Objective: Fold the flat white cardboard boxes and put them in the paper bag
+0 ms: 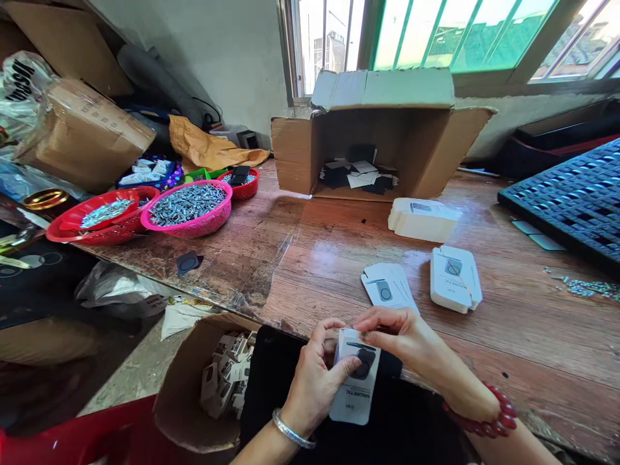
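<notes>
The white box (355,395) is in my left hand (314,376), whose fingers wrap its sides, over dark cloth (407,420) by the near edge of the tabletop (320,258). My right hand (404,332) has fingers at the box's top end; I cannot tell whether they pinch it. Flat printed cards (387,289) lie just beyond.
</notes>
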A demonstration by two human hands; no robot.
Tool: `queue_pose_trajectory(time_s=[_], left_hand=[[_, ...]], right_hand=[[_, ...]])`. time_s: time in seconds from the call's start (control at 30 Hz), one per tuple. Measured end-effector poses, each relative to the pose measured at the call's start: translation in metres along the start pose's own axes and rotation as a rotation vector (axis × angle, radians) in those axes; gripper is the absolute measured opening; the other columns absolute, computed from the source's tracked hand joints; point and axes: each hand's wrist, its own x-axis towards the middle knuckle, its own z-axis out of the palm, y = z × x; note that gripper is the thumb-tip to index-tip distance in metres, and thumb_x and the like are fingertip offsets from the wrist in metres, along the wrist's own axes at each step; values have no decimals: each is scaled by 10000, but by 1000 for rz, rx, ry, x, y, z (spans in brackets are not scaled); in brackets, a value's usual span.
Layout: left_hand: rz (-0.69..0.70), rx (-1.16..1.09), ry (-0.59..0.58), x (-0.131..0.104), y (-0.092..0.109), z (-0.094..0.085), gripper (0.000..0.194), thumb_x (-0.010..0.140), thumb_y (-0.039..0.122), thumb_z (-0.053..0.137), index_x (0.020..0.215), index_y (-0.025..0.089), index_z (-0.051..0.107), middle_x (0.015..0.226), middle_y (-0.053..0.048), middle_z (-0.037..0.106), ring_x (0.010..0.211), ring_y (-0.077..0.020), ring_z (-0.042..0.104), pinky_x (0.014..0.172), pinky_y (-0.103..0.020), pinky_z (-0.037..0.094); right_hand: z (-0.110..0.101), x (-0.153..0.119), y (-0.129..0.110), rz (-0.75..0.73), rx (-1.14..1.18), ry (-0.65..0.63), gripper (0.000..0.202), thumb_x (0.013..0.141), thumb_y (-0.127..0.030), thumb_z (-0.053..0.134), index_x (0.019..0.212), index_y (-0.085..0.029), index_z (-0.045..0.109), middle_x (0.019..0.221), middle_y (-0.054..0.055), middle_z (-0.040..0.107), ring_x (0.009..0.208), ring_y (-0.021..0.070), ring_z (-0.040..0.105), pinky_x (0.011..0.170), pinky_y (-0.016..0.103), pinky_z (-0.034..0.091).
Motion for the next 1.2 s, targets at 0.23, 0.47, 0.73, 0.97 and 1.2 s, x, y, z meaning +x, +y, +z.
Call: queue_pose_trajectory(time_s=[0.23,0.47,0.73,0.97,1.2], left_hand=[[24,-42,-18,0,6,-2,468,808,314,737,1239,214,584,919,-29,758,822,-178,671,769,-268,501],[-41,-81,-55,4,16,-6,544,739,378,802,1210,198,598,869,-36,738,776,-186,667,718,-276,525],[-59,-140,-140,3,8,-6,492,723,301,816,1163,204,618,869,-7,716,761,-143,630,742,-255,507],[-79,-8,-197,3,4,-9,559,706,177,782,1234,233,610,875,0,725,790,-156,638,751,-262,499],[-49,-57,-94,4,9,-10,517,733,245,768,1211,202,575,821,-5,732,730,-154,654,709,-267,518]], right_hand=[[-4,-10,5,-83,-126,-68,228,837,-283,697,1045,-309,786,1046,46,770,930,238,697,808,370,561],[6,-18,22,18,43,133,209,751,-342,773,938,-250,796,818,27,782,720,207,697,685,333,576],[-4,-20,16,100,18,39,214,805,-420,719,861,-229,799,819,31,775,776,208,675,748,320,520],[2,-21,16,173,76,105,220,758,-398,722,719,-182,724,666,18,701,620,163,597,615,276,465],[-6,-27,8,-50,-136,-75,173,872,-357,650,875,-218,753,903,52,736,859,214,664,764,300,510]])
